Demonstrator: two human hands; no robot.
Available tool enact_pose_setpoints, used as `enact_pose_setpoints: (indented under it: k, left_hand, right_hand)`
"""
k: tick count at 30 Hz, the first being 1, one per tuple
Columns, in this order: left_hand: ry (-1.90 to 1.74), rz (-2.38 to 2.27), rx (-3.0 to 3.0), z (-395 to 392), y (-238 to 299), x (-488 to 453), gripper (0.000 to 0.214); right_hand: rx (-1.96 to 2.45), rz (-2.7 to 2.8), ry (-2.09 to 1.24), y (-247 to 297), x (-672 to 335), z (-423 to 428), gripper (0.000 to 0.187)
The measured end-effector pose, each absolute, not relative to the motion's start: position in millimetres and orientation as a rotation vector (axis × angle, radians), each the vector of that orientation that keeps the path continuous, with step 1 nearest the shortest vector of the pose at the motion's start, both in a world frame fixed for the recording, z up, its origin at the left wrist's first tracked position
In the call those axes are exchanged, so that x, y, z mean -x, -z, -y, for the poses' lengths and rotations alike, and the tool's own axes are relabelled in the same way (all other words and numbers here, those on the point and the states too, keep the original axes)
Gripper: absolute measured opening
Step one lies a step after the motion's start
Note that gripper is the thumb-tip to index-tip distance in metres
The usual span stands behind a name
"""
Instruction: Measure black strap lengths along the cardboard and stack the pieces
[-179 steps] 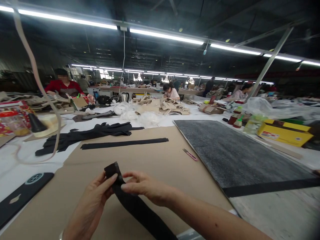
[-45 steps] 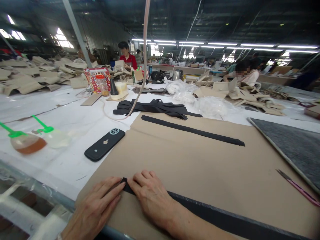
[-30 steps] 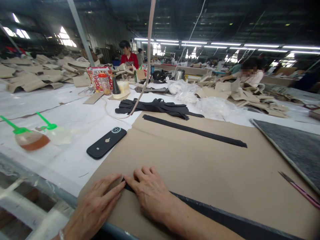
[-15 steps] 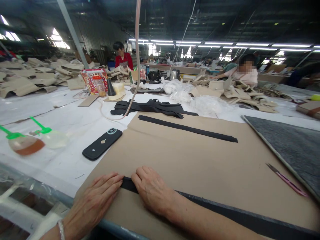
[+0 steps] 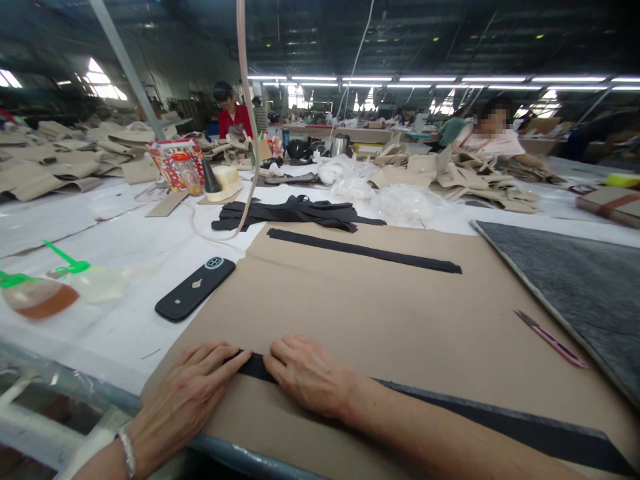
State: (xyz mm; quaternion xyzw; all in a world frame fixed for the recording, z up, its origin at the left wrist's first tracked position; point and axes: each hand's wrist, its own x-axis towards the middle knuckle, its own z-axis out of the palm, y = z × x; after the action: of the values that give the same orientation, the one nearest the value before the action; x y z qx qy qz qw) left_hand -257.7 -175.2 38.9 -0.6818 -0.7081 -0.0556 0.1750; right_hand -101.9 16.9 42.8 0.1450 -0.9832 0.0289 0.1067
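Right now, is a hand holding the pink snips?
No, the pink snips lie on the cardboard, far from the left hand and right hand pressing the black strip.

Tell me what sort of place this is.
Most likely a sewing or bag-making factory floor. Long tables carry stacks of beige cut pieces and a pile of black straps; other workers sit behind, and the left hand and right hand press a black strap flat on a cardboard sheet.

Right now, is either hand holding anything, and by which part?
Nothing is gripped. The left hand and right hand lie flat, pressing the left end of the black strip onto the cardboard sheet.
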Motion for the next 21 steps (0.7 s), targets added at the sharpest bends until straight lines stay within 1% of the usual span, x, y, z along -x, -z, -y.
enact_pose_setpoints:
  k: [6, 15, 21]
  left_hand:
    - [0.106, 2.066, 1.904, 173.7, -38.4, 253.2, 0.047]
    - [-0.032, 2.088, 1.899, 171.5, -40.0, 247.1, 0.06]
    - [-0.103, 2.091, 1.896, 168.7, -42.6, 244.4, 0.062]
  right_hand:
    - [-0.399, 2.944, -0.137, -46.5, 91.4, -21.0, 0.013]
    - [-0.385, 2.96, -0.184, -50.6, 78.7, -26.9, 0.019]
    - [-0.378, 2.965, -0.141, -50.6, 69.2, -31.5, 0.015]
